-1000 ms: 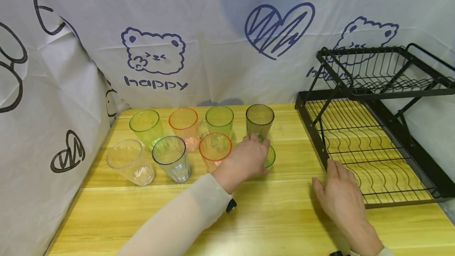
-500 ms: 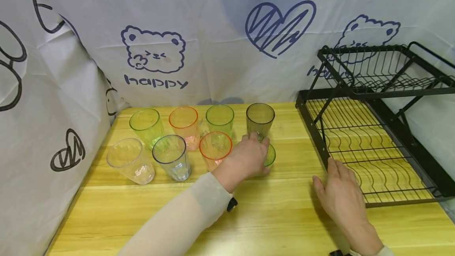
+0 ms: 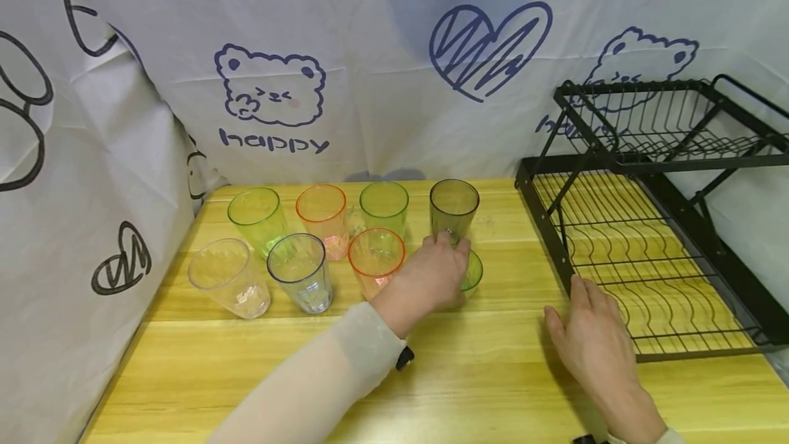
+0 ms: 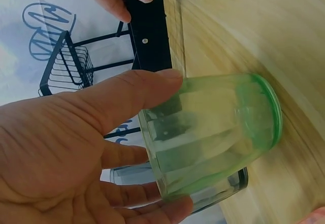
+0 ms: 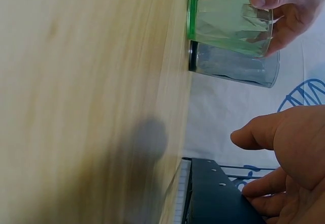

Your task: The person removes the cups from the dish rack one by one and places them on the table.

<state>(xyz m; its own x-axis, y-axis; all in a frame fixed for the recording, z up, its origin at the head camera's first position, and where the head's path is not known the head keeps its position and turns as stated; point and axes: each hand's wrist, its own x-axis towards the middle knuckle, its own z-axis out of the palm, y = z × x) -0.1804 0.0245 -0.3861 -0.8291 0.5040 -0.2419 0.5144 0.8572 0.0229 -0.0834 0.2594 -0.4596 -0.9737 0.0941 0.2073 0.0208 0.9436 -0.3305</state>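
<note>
My left hand [image 3: 425, 276] holds a green-tinted clear cup [image 4: 213, 127] near its upper end, thumb on one side and fingers on the other. From above, the hand covers most of that cup. Just behind it stands a smoky dark cup [image 3: 455, 207], and a red-rimmed cup [image 3: 374, 255] stands to its left beside the wrist. My right hand [image 3: 594, 334] lies at the near left edge of a black two-tier dish rack [image 3: 555, 245]. Its fingers are extended against the rack's side in the right wrist view, the thumb held apart.
Several more cups stand in two rows at the left, among them a clear cup [image 3: 222, 273], a blue-rimmed cup [image 3: 298, 273] and a yellow-green cup [image 3: 254, 214]. A printed white cloth [image 3: 370, 108] hangs behind the wooden table [image 3: 481, 375] and along its left side.
</note>
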